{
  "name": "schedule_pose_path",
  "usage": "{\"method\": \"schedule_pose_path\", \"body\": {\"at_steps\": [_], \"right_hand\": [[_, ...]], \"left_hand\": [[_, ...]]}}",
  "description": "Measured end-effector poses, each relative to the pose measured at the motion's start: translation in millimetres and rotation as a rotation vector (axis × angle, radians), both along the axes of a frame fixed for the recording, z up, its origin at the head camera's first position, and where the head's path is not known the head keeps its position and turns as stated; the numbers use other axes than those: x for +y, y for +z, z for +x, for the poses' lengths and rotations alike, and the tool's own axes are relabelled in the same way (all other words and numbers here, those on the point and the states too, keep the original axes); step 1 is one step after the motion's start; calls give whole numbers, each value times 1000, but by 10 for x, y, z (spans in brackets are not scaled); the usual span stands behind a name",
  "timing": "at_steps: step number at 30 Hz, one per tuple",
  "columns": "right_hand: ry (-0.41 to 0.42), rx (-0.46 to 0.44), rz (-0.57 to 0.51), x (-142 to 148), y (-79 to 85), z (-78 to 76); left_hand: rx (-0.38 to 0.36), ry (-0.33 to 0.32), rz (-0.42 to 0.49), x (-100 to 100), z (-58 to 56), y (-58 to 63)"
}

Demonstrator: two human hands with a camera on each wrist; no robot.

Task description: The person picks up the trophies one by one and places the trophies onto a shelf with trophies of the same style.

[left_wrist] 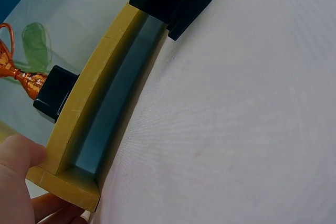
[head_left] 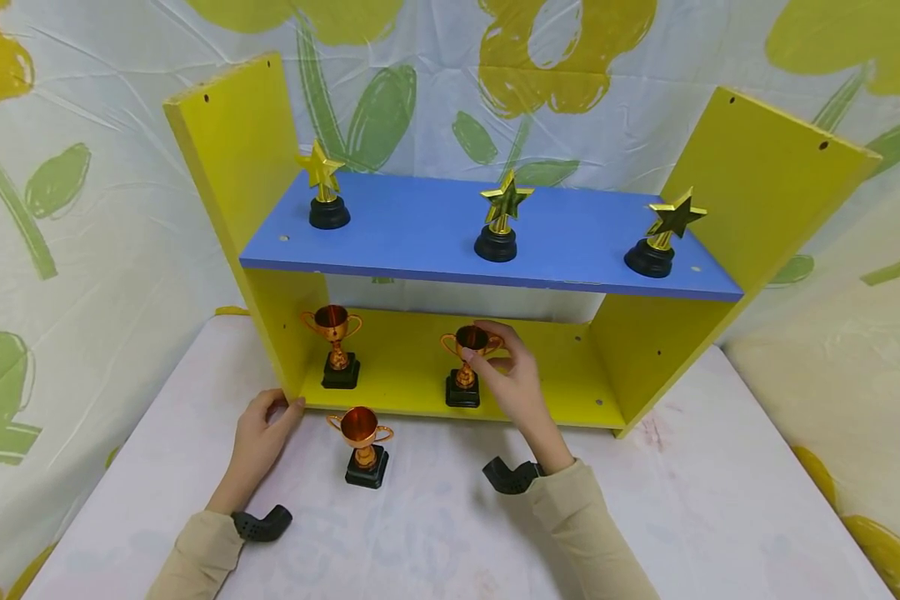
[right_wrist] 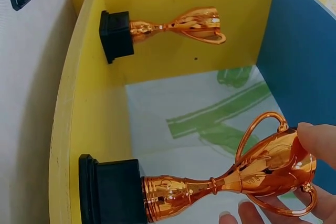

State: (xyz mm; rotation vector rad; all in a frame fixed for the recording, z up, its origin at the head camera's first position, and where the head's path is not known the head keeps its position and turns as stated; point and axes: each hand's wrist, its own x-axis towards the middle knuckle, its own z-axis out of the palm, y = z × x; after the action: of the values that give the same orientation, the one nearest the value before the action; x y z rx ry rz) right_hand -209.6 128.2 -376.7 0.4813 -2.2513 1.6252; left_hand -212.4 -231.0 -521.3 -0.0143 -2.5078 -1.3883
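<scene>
My right hand (head_left: 516,379) pinches the cup of a copper-coloured trophy (right_wrist: 275,166), thumb on its near side and fingers beyond. The trophy's black base stands on the yellow lower board of the shelf (head_left: 390,400). A second copper trophy (head_left: 341,358) stands upright at that board's left end. My left hand (head_left: 258,433) holds the shelf's lower left corner, its thumb (left_wrist: 23,153) on the yellow edge and other fingers around the outer side. Just right of this hand, a third copper trophy (head_left: 366,454) stands on the table in front of the shelf.
Three gold star trophies (head_left: 328,187) (head_left: 501,218) (head_left: 662,233) stand along the blue upper board (head_left: 412,217). Tall yellow side panels (head_left: 240,150) bound the shelf. A white cloth covers the table (head_left: 420,542), and a flower-patterned curtain (head_left: 435,83) hangs behind.
</scene>
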Motion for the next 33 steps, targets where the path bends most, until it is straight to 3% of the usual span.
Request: {"method": "schedule_pose_path", "body": {"at_steps": [10,20,25,33], "right_hand": [[-23,-7,-3,1,32,37],[-115,72,-40,-15,99,94],[-149,62,-40,-11,169,137],[-132,88,-9,-25,279,219]], "left_hand": [[-12,-1,-8,0,12,1],[-5,0,4,-2,13,-25],[-17,-5,11,-8,13,-29],[-20,-10,24,-9,7,-28]]}}
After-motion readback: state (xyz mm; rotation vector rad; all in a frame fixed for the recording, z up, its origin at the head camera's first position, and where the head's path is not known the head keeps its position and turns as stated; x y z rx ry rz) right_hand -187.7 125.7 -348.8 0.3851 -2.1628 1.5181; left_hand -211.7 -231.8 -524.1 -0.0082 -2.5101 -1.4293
